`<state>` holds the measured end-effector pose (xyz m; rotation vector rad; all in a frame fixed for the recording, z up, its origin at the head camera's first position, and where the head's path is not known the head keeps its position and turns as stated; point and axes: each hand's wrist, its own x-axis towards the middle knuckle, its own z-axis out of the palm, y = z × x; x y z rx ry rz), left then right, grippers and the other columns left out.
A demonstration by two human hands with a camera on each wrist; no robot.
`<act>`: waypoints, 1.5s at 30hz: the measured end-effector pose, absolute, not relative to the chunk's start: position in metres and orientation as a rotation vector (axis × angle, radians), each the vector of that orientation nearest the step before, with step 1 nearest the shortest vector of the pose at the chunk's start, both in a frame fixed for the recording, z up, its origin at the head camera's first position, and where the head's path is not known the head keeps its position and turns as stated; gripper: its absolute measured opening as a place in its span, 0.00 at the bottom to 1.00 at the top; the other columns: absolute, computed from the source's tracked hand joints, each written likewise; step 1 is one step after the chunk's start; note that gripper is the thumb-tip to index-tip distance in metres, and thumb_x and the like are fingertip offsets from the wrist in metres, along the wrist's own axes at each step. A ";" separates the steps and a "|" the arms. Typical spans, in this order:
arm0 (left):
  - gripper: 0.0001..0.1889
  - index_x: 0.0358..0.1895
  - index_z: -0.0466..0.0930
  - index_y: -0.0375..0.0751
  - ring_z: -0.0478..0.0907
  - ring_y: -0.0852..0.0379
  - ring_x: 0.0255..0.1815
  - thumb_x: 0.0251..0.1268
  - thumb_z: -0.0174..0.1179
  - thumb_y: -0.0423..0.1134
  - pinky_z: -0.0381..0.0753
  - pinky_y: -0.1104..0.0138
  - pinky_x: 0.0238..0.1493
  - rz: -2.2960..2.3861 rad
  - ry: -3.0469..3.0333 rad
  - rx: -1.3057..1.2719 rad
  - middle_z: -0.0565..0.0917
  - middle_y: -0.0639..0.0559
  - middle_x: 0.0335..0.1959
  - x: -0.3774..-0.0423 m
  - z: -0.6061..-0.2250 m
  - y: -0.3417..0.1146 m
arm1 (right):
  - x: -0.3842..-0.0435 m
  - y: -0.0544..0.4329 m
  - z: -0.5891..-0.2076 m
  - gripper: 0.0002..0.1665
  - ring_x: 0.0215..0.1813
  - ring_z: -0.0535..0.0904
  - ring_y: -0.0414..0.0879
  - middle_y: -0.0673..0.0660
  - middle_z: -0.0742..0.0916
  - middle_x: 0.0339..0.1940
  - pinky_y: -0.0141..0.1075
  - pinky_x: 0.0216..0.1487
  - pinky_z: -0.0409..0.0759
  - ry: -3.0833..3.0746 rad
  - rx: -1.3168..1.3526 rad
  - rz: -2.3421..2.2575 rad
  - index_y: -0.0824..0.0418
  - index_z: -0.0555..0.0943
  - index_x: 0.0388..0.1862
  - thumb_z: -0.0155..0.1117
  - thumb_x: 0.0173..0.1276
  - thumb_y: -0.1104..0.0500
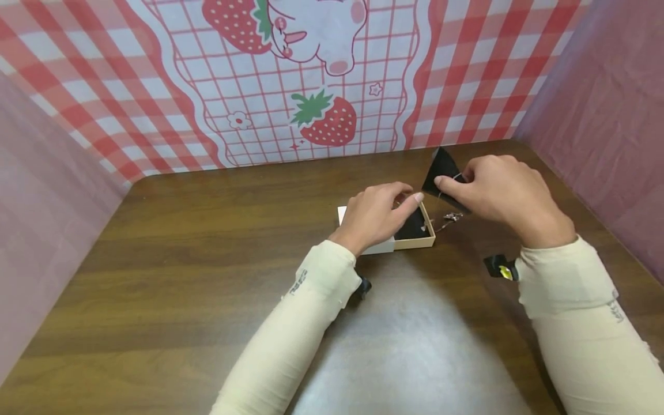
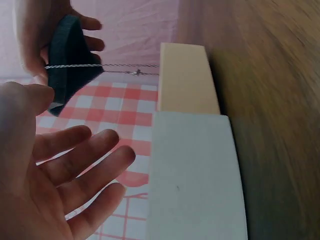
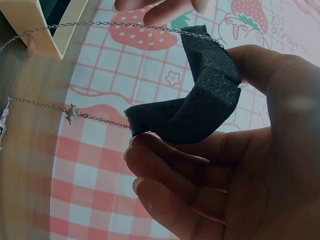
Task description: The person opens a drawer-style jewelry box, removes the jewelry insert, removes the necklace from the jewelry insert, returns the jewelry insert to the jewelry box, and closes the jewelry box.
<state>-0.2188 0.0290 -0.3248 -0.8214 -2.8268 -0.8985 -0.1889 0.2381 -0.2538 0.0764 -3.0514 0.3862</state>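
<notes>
My right hand (image 1: 505, 187) pinches a bent black foam pad (image 3: 205, 107) above the table, right of a small box. A thin silver chain necklace (image 3: 105, 23) loops around the pad and hangs toward the tabletop. One strand carries a small silver charm (image 3: 71, 114), and silver pieces (image 1: 453, 217) rest on the table beside the box. Half pulled out of its white sleeve (image 2: 195, 170), the cream box tray (image 2: 185, 75) shows a black inside. Over the box hovers my left hand (image 1: 376, 213), its fingers spread and holding nothing.
The box stands on a brown wood-grain table (image 1: 207, 276). Behind rises a red-and-white checked cloth (image 1: 332, 75) with strawberry prints. Pink cloth walls (image 1: 612, 115) border both sides. Each wrist wears a small black camera (image 1: 498, 267) at the cuff.
</notes>
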 end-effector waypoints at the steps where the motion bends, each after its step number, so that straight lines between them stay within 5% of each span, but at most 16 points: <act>1: 0.26 0.64 0.79 0.56 0.79 0.65 0.51 0.76 0.44 0.64 0.77 0.61 0.50 -0.949 -2.822 -0.815 0.83 0.63 0.51 -0.219 -0.325 0.029 | -0.189 0.237 -0.254 0.40 0.30 0.76 0.55 0.55 0.80 0.22 0.50 0.27 0.68 -3.049 0.075 0.378 0.56 0.82 0.24 0.51 0.64 0.21; 13: 0.25 0.62 0.81 0.57 0.78 0.67 0.50 0.76 0.45 0.65 0.76 0.64 0.52 -1.277 -2.823 -0.788 0.83 0.65 0.49 -0.227 -0.323 0.035 | -0.188 0.235 -0.258 0.39 0.27 0.74 0.53 0.55 0.78 0.20 0.47 0.23 0.67 -3.050 0.103 0.388 0.57 0.80 0.23 0.52 0.65 0.23; 27: 0.19 0.48 0.86 0.45 0.85 0.61 0.40 0.77 0.52 0.54 0.80 0.66 0.49 -1.893 -2.656 -0.760 0.88 0.54 0.40 -0.231 -0.326 0.042 | -0.185 0.232 -0.258 0.40 0.25 0.73 0.53 0.55 0.78 0.20 0.46 0.22 0.66 -3.035 0.107 0.380 0.57 0.79 0.22 0.52 0.64 0.23; 33: 0.15 0.46 0.84 0.38 0.86 0.57 0.39 0.78 0.55 0.46 0.82 0.58 0.49 -2.219 -2.492 -0.773 0.88 0.41 0.42 -0.229 -0.329 0.047 | -0.185 0.230 -0.258 0.39 0.25 0.74 0.53 0.56 0.79 0.20 0.45 0.21 0.67 -3.044 0.105 0.375 0.58 0.81 0.26 0.53 0.65 0.24; 45: 0.13 0.47 0.83 0.36 0.86 0.57 0.37 0.79 0.53 0.41 0.83 0.65 0.40 -2.345 -2.351 -0.702 0.88 0.49 0.35 -0.228 -0.333 0.053 | -0.187 0.230 -0.258 0.47 0.34 0.80 0.56 0.60 0.87 0.35 0.53 0.27 0.72 -3.012 0.098 0.386 0.60 0.87 0.44 0.50 0.62 0.19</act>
